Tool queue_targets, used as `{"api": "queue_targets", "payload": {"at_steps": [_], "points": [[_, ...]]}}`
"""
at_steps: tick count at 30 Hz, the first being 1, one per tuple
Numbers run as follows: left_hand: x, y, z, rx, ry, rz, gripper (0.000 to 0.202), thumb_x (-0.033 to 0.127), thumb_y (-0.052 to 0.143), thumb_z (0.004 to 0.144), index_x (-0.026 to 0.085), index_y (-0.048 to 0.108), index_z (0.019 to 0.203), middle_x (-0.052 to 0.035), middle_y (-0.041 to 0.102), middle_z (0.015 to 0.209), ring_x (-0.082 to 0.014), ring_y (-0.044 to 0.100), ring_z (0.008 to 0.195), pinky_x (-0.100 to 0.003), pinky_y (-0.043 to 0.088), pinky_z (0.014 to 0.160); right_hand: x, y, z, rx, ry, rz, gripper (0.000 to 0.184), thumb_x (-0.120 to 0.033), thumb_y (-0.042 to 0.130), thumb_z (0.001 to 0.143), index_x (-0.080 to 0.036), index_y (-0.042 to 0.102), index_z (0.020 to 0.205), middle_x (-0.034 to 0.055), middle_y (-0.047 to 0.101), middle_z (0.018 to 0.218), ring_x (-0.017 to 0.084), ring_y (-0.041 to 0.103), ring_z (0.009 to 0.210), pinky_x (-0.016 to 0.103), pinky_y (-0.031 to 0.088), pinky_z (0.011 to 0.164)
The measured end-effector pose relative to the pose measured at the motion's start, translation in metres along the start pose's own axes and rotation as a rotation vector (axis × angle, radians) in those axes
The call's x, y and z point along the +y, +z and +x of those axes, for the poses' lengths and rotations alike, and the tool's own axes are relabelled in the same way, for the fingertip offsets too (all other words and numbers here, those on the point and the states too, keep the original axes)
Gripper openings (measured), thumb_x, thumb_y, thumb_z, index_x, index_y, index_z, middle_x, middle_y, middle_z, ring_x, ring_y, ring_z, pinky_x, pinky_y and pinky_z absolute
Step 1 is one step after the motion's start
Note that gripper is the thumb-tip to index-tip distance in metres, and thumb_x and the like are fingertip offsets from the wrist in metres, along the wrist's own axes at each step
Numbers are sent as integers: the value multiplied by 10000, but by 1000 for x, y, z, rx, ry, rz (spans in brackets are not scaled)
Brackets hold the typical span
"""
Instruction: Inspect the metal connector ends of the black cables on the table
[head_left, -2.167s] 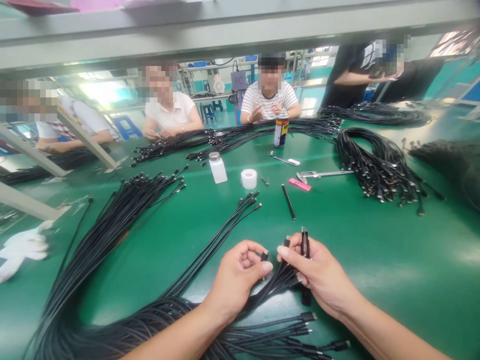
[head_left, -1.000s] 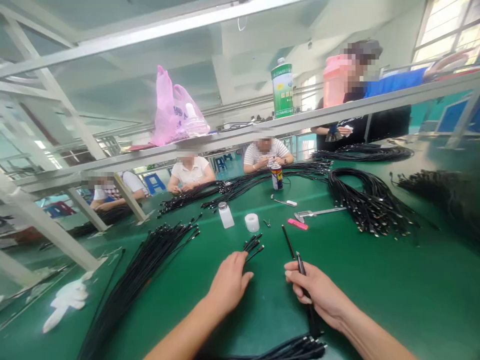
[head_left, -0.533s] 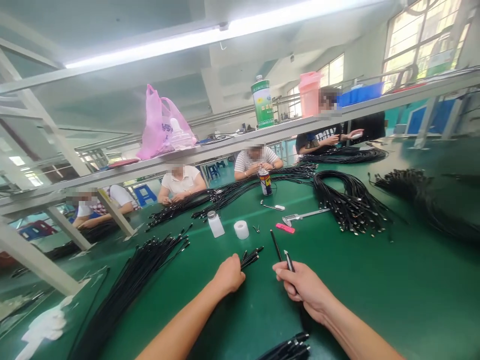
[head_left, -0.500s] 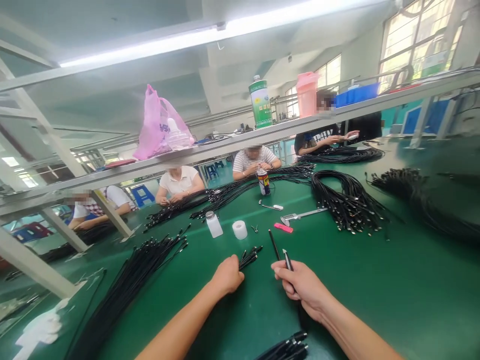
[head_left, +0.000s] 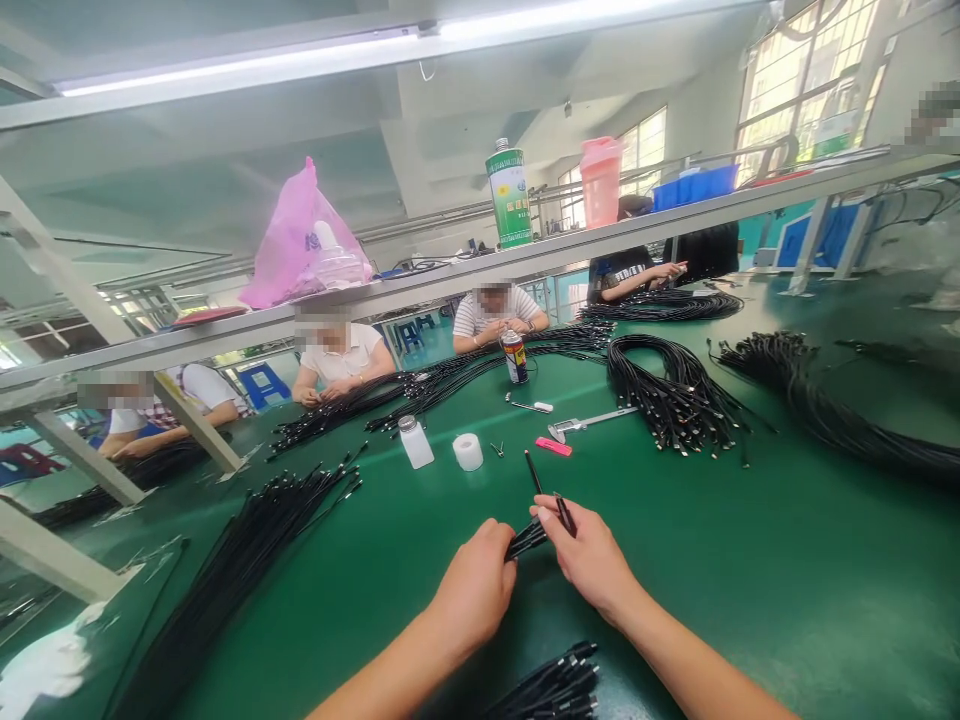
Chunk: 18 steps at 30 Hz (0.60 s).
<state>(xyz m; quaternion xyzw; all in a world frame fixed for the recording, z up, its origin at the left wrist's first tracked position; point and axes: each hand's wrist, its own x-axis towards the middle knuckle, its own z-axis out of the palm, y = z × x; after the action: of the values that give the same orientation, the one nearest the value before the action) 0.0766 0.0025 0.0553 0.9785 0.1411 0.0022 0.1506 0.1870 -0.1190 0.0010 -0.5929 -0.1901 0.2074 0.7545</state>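
A slim bunch of smooth black cables (head_left: 527, 541) is held between the 2 hands, over the faintly glossy green surface (head_left: 750, 560). It is enclosed by the left hand (head_left: 480, 578), whose fingers are curled closely around it; its ends are met by the fingers of the right hand (head_left: 592, 560), though whether they are pinched cannot be told. A narrow black knife (head_left: 565, 514) is gripped in those same bent fingers. Just beyond, a thin, straight pen (head_left: 532, 471) is seen. Farther off, a squarish, grey-capped white bottle (head_left: 417, 446), a ring-shaped white tape roll (head_left: 468, 453), a flat pink strip (head_left: 553, 446) and a long metal caliper (head_left: 592, 424) are set out. At the left, a stringy, fanned black bundle (head_left: 247, 560) is spread, and a limp white glove (head_left: 49, 660) is laid near it.
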Motion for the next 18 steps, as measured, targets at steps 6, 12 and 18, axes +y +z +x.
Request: {"api": "queue_targets", "payload": {"at_steps": [6, 12, 18], "points": [[12, 8, -1, -57, -59, -7, 296, 64, 389, 859, 112, 593, 1068, -180, 615, 1104, -321, 599, 1024, -458, 428, 919, -1, 2, -8, -143, -131, -188, 472, -466, 615, 858, -155, 685, 1205, 127, 707, 1187, 282, 635, 1147, 431, 430, 1054], [13, 1, -5, -228, -72, -358, 241, 152, 467, 857, 143, 576, 1071, -174, 668, 1032, -304, 654, 939, -439, 485, 846, -17, 3, -20, -299, -205, -233, 379, -463, 608, 890, -218, 726, 1154, 90, 722, 1165, 268, 646, 1111, 423, 461, 1022], [6, -2, -25, -428, -169, -916, 404, 496, 413, 907, 130, 548, 1015, -55, 608, 701, -112, 507, 440, -204, 380, 385, -29, -2, -19, -285, -160, -212, 635, -597, 323, 992, -151, 541, 1388, 170, 740, 1038, 194, 689, 679, 335, 563, 641]]}}
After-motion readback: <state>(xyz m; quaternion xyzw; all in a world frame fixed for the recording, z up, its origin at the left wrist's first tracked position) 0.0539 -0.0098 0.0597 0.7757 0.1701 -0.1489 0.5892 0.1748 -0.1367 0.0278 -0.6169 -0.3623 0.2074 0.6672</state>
